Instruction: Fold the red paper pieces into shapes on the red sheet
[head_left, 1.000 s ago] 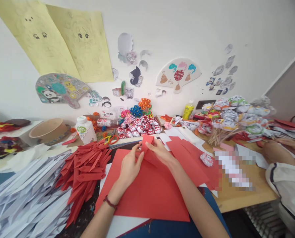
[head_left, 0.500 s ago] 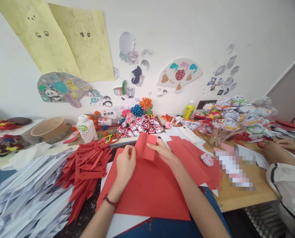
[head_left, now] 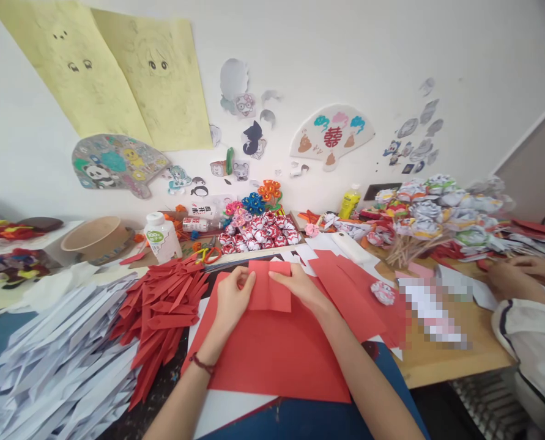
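A small piece of red paper (head_left: 268, 294) with a crease down its middle is held up between my two hands. My left hand (head_left: 233, 293) pinches its left edge, thumb on the near face. On the opposite edge, my right hand (head_left: 302, 286) grips it near the top, thumb laid on the front. Beneath both hands lies a large red paper sheet (head_left: 281, 354), with white paper under it. To the left is a pile of folded red paper strips (head_left: 166, 311), beside a bigger heap of folded white paper strips (head_left: 65, 360).
Red and white paper flowers (head_left: 263, 232), scissors (head_left: 208, 253) and a white bottle (head_left: 162, 237) stand behind. More red sheets (head_left: 345, 293) lie to the right. Paper flowers on sticks (head_left: 423, 214) rise at the back right, near a co-worker's hands (head_left: 520, 275).
The small red paper has come down slightly and now faces me flatter and squarer, its centre crease opened out. Both hands still hold its sides.
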{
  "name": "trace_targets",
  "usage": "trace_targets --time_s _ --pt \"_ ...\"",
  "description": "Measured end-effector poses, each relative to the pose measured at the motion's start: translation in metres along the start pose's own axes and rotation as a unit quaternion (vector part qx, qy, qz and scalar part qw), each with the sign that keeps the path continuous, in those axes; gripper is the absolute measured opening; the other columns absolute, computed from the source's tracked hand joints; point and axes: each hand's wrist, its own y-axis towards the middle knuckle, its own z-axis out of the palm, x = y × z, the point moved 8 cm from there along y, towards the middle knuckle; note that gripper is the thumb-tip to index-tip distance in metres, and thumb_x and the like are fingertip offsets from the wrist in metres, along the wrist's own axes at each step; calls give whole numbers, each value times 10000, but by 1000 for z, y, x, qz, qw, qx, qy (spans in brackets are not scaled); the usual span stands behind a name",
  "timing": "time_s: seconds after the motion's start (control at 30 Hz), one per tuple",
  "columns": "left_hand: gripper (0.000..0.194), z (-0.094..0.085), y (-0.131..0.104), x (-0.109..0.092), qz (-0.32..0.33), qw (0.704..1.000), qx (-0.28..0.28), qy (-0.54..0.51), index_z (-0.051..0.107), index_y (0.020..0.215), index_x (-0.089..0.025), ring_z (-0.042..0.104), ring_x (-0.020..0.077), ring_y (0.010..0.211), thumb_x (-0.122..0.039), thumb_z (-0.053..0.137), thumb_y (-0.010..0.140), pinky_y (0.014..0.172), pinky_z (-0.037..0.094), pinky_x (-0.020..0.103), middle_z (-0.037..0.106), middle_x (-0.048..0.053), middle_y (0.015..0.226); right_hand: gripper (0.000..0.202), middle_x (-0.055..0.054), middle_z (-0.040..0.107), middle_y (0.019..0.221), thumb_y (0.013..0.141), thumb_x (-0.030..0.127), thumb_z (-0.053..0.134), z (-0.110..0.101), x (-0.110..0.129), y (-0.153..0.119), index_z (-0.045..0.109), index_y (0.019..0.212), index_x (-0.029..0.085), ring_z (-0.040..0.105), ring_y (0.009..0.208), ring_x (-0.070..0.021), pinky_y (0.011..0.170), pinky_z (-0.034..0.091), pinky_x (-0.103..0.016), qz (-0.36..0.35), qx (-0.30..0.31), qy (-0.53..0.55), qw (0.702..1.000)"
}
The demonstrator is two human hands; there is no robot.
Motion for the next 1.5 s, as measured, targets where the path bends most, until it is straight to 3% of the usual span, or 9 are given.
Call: trace_targets --time_s 0.13,0.27,0.5,0.67,0.83,1.0,1.17,1.33,1.5 --pt "284 19 -2 3 -11 994 101 -31 555 710 -180 561 139 592 -432 510 833 568 374 226 604 -15 618 279 -17 675 697 792 418 626 -18 3 -30 682 730 152 596 663 -176 574 444 -252 5 -67 -133 989" --pt "224 34 -15 -6 -13 982 181 44 517 670 -189 530 134 551 -370 527 802 548 330 227 576 -21 572 224 -29 699 725 820 339 590 -30 8 -57 720 777 161 624 676 -183 605 440 -254 2 -81 -209 975" --pt "324 40 -37 -30 9 944 185 271 508 646 -207 598 165 616 -406 436 891 535 220 248 645 13 627 162 -39 706 692 809 262 608 -33 11 -75 725 722 192 632 636 -179 586 416 -250 6 -79 -320 944" --pt "302 42 -55 -35 9 902 198 383 526 677 -213 610 192 588 -356 397 911 508 151 278 638 34 612 176 -31 701 741 822 266 630 -37 7 -79 731 957 214 632 656 -191 615 442 -278 39 -117 -350 929" --pt "260 46 -76 -29 -13 888 171 428 552 736 -217 610 186 578 -330 411 923 491 148 276 644 25 643 413 -28 687 781 812 230 633 -36 -4 -91 636 1224 199 630 671 -192 666 505 -304 54 -147 -302 940" --pt "222 47 -88 -36 62 905 65 417 576 807 -216 599 168 633 -304 428 947 522 288 266 640 18 687 332 -71 705 936 857 252 588 -34 -6 -100 664 1177 202 651 774 -217 702 533 -331 39 -173 -297 938" --pt "194 45 -95 -45 151 908 -11 391 626 1018 -181 616 176 722 -225 454 940 684 412 291 683 42 792 211 -70 689 885 898 294 577 -33 -6 -105 687 1058 210 655 791 -223 701 534 -324 -1 -195 -315 929" --pt "309 47 -99 -51 216 906 -4 364 630 1162 -187 609 173 751 -140 442 922 703 420 309 707 62 890 156 -61 686 884 935 278 537 -31 -4 -109 675 970 213 660 796 -204 731 532 -313 -47 -211 -332 918" --pt "365 50 -100 -46 214 916 21 339 613 1227 -189 605 177 794 -107 473 900 728 421 314 703 62 932 195 -70 697 919 945 279 523 -32 0 -109 696 1019 227 668 846 -208 760 536 -316 -66 -213 -325 919"
